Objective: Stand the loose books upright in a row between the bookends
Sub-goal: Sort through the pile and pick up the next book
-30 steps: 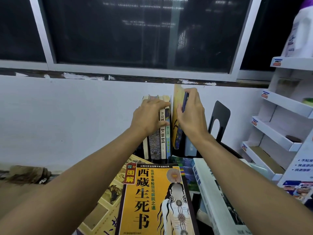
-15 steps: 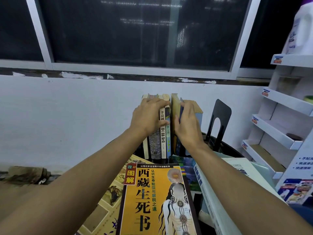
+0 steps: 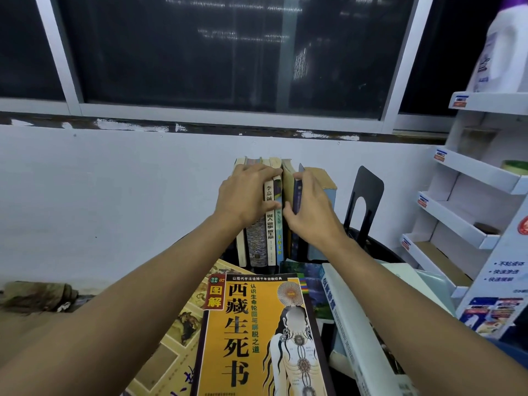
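- Left fingers point(image 3: 257, 170) curl close together over the tops of the upright books point(image 3: 270, 232), thumb across the spines; left hand point(image 3: 243, 195) grips this row, well left of the black bookend point(image 3: 367, 195).
- Right fingers point(image 3: 308, 178) and thumb pinch a thin dark-blue book point(image 3: 297, 192) (upright, against the row's end); right hand point(image 3: 311, 210) sits just left of the bookend.
- Thick book point(image 3: 323, 178) stands nearest the bookend, not touching it.
- Orange book point(image 3: 265, 338) and white book point(image 3: 351, 324) lie loose in front of the bookend.
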Available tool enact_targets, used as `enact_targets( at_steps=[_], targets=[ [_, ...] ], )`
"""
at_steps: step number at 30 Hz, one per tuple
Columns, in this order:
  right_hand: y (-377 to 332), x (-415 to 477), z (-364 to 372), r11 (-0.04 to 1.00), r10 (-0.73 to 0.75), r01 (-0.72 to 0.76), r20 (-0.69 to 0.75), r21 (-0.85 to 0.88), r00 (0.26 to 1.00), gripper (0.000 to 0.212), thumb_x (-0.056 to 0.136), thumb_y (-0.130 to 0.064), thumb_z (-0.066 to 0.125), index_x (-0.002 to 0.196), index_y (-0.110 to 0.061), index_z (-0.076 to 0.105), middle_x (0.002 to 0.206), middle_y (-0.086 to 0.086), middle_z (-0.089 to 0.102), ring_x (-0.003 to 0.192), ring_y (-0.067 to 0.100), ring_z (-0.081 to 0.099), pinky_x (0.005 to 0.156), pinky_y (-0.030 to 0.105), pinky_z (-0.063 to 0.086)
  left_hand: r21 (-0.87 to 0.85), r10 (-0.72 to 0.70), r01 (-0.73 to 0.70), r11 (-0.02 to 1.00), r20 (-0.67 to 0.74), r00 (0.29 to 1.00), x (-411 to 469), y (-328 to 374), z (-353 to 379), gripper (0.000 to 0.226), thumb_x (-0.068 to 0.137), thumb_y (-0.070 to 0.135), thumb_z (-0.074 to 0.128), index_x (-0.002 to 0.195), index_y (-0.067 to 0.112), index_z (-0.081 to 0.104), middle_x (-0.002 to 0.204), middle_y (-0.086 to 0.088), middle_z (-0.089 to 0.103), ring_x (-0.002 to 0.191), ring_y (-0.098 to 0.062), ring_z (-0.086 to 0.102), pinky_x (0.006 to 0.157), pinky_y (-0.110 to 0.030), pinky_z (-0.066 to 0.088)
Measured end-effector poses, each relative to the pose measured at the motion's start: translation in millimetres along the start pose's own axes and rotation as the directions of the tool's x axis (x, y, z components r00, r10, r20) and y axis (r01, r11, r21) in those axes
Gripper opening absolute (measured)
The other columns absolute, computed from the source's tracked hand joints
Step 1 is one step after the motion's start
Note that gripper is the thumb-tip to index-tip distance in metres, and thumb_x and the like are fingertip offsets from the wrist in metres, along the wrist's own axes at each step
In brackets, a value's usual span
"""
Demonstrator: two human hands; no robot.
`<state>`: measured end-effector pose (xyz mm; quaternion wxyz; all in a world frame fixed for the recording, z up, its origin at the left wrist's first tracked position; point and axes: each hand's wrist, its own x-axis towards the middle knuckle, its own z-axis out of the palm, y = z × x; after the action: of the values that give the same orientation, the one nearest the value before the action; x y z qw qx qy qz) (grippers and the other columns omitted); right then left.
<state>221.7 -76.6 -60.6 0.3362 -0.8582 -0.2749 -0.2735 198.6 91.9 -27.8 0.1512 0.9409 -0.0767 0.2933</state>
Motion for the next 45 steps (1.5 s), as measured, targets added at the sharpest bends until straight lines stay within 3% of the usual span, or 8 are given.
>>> enact_targets(
  at_steps=[10, 17, 21, 24, 31, 36, 41, 45],
  targets=[
    [13.9, -1.2, -20.9, 0.998, 0.032, -0.045, 0.250, 0.047, 0.968, 0.077, 0.096, -0.009, 0.065, 0.154, -0.036, 0.021, 0.121, -0.007, 0.048, 0.108, 0.013, 0.058, 0.093, 0.031, 0.048, 0.006, 0.001, -0.001, 1.000, 0.007, 1.000, -0.3, 5.1, -0.8, 0.072, 0.079, 0.047, 0.081, 0.144, 0.042, 0.050, 0.142, 0.015, 0.054, 0.134, -0.021, 0.041, 0.095, -0.044, 0.046],
    [9.4, 0.3, -11.4, 0.986, 0.027, -0.065, 0.230, 0.157, 0.973, 0.076, 0.095, -0.002, 0.065, 0.153, -0.036, 0.029, 0.116, -0.009, 0.054, 0.089, -0.003, 0.063, 0.081, 0.019, 0.054, 0.009, 0.010, -0.010, 1.000, -0.006, 1.000, 0.8, 10.3, 1.7, 0.072, 0.077, 0.045, 0.084, 0.142, 0.042, 0.053, 0.134, 0.012, 0.061, 0.129, -0.023, 0.046, 0.093, -0.045, 0.050],
    [10.8, 0.3, -11.0, 0.977, 0.054, -0.100, 0.233, 0.190, 0.971, 0.071, 0.097, 0.001, 0.061, 0.153, -0.031, 0.033, 0.100, -0.023, 0.051, 0.080, -0.012, 0.063, 0.068, 0.007, 0.049, 0.005, 0.014, -0.014, 1.000, -0.022, 1.000, 1.1, 9.6, 1.1, 0.070, 0.076, 0.042, 0.085, 0.140, 0.037, 0.056, 0.130, 0.007, 0.064, 0.127, -0.025, 0.049, 0.092, -0.048, 0.051],
    [8.6, -0.2, -16.4, 0.968, 0.067, -0.127, 0.265, 0.215, 0.962, 0.068, 0.098, 0.001, 0.058, 0.153, -0.030, 0.032, 0.098, -0.021, 0.049, 0.081, -0.009, 0.063, 0.063, 0.005, 0.047, 0.004, 0.017, -0.017, 1.000, -0.022, 1.000, 0.8, 9.1, 2.0, 0.073, 0.076, 0.043, 0.085, 0.142, 0.036, 0.055, 0.131, 0.008, 0.063, 0.128, -0.025, 0.048, 0.092, -0.048, 0.051],
    [5.7, -10.2, -24.8, 0.963, 0.052, -0.136, 0.338, 0.232, 0.940, 0.078, 0.101, -0.006, 0.057, 0.158, -0.041, 0.017, 0.109, -0.026, 0.050, 0.097, -0.008, 0.060, 0.079, 0.010, 0.051, -0.029, -0.006, 0.007, 1.000, 0.017, 1.000, 0.8, 9.6, 0.6, 0.070, 0.077, 0.042, 0.085, 0.140, 0.037, 0.055, 0.128, 0.005, 0.063, 0.128, -0.027, 0.047, 0.098, -0.058, 0.048],
    [7.2, -24.0, -34.1, 0.982, 0.073, -0.126, 0.338, 0.137, 0.938, 0.083, 0.100, -0.024, 0.061, 0.159, -0.039, 0.005, 0.137, -0.004, 0.049, 0.122, 0.008, 0.053, 0.102, 0.032, 0.048, -0.024, -0.043, 0.044, 0.999, 0.052, 0.998, -0.9, 13.5, -5.6, 0.062, 0.083, 0.044, 0.079, 0.140, 0.039, 0.054, 0.129, 0.009, 0.063, 0.133, -0.026, 0.046, 0.110, -0.073, 0.028],
    [9.6, -39.1, -59.4, 0.995, 0.053, -0.078, 0.309, 0.068, 0.950, 0.066, 0.098, -0.029, 0.064, 0.155, -0.029, 0.029, 0.139, -0.001, 0.052, 0.121, 0.010, 0.053, 0.102, 0.030, 0.046, -0.008, -0.019, 0.019, 1.000, 0.014, 1.000, -17.8, 27.6, -12.0, 0.058, 0.091, 0.041, 0.071, 0.145, 0.034, 0.050, 0.151, 0.009, 0.046, 0.150, -0.020, 0.025, 0.116, -0.073, 0.002],
    [19.6, -58.3, -85.2, 0.998, 0.065, -0.070, 0.302, 0.003, 0.951, 0.051, 0.098, -0.033, 0.064, 0.145, -0.027, 0.046, 0.129, -0.006, 0.055, 0.115, 0.005, 0.053, 0.096, 0.022, 0.047, -0.076, 0.057, -0.064, 0.995, -0.089, 0.994, -37.6, 43.6, -10.2, 0.048, 0.091, 0.037, 0.069, 0.138, 0.033, 0.057, 0.149, 0.007, 0.045, 0.149, -0.017, 0.026, 0.117, -0.063, -0.011]
  ],
)
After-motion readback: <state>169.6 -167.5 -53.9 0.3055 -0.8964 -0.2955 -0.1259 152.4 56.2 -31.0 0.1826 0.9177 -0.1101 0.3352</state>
